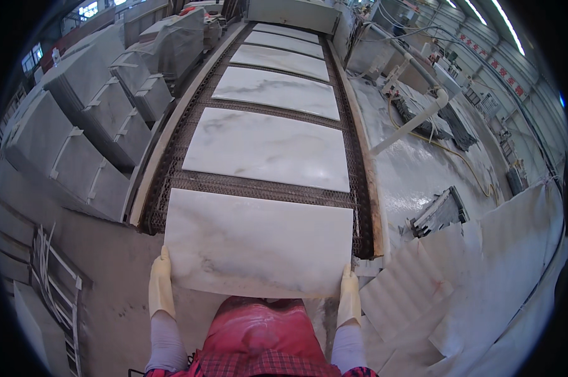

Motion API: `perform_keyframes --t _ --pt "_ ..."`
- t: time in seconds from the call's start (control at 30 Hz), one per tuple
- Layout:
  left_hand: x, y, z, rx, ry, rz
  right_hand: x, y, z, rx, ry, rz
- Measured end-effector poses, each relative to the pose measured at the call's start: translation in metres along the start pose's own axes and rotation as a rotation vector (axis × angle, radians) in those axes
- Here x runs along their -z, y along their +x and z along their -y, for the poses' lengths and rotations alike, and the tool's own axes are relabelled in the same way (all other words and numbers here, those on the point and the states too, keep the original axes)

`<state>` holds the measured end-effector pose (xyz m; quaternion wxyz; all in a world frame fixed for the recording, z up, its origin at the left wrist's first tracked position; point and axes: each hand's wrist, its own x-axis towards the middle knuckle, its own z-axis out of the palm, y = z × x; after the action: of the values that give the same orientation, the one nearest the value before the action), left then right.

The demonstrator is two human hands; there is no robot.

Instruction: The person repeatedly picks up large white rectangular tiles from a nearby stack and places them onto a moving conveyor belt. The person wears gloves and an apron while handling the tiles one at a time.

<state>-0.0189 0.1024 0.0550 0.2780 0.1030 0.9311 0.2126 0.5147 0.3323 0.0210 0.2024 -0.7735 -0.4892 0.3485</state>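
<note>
The mesh conveyor (265,189) ran ahead; at its near end our left hand (161,283) and right hand (349,295) clasped a white slab (259,242) by opposite edges, fingers hidden; uneven grip could have cracked it.

The nearest slab (259,245) hides most fingers of the left hand (161,286) and right hand (349,294); the lower edge crops the plaid garment (265,364)

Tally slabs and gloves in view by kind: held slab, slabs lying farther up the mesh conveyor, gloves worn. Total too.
Held slab: 1
Slabs farther up the mesh conveyor: 5
Cream gloves: 2
Total: 8
</note>
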Motion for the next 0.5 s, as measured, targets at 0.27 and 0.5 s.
perform_keyframes --t 0.27,0.5 --pt "-0.005 0.014 0.013 -0.012 -0.043 -0.001 -0.001 -0.001 0.01 -0.045 0.01 0.026" --pt "0.002 0.005 -0.009 0.007 -0.011 0.008 -0.003 0.016 0.0 -0.045 -0.005 0.034"
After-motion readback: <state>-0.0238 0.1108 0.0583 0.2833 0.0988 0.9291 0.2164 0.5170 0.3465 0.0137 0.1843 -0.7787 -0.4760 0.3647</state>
